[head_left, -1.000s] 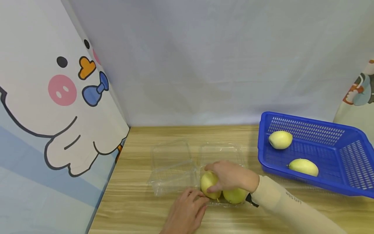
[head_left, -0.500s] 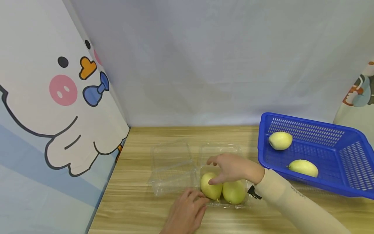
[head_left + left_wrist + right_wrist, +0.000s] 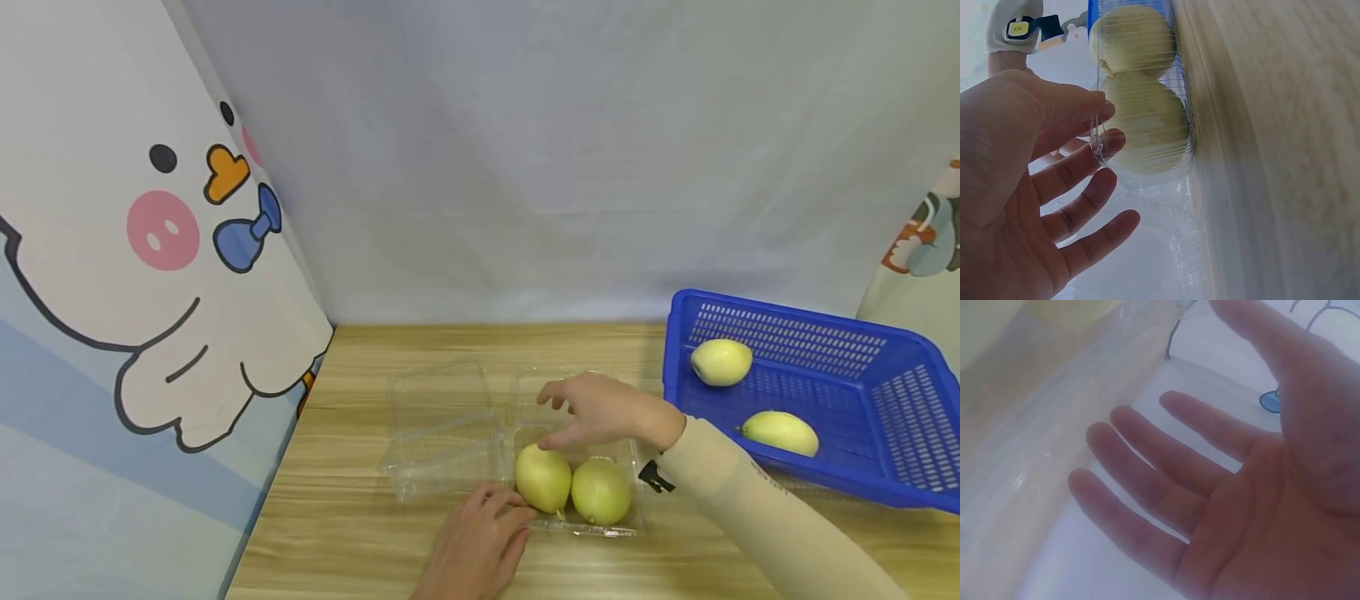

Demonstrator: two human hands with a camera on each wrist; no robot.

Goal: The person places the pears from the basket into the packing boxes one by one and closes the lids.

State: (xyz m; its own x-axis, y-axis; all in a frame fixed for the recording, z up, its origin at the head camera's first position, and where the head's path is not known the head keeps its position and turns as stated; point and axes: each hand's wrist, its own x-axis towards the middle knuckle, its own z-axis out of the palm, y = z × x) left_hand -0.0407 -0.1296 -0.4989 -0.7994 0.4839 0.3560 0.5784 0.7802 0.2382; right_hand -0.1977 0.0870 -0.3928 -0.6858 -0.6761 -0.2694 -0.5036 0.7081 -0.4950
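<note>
Two pale yellow-green round fruits, the left one [image 3: 543, 479] and the right one [image 3: 601, 492], lie side by side in the near half of an open clear plastic clamshell box [image 3: 600, 531]. My left hand [image 3: 480, 537] pinches the box's near left rim between thumb and forefinger, as the left wrist view shows, with its other fingers spread. Over the box, just behind the fruits, hovers my right hand [image 3: 600, 410], fingers loosely bent and holding nothing. In the right wrist view its palm [image 3: 1260, 512] is bare.
A blue plastic basket [image 3: 873, 417] at the right holds two more pale yellow fruits. Another open clear plastic box [image 3: 442, 429] stands left of the first. Wall cloths rise behind and to the left of the wooden table [image 3: 315, 517].
My right hand has let go of the left fruit and moved up and back from it, uncovering both fruits. The left hand stays on the box rim.
</note>
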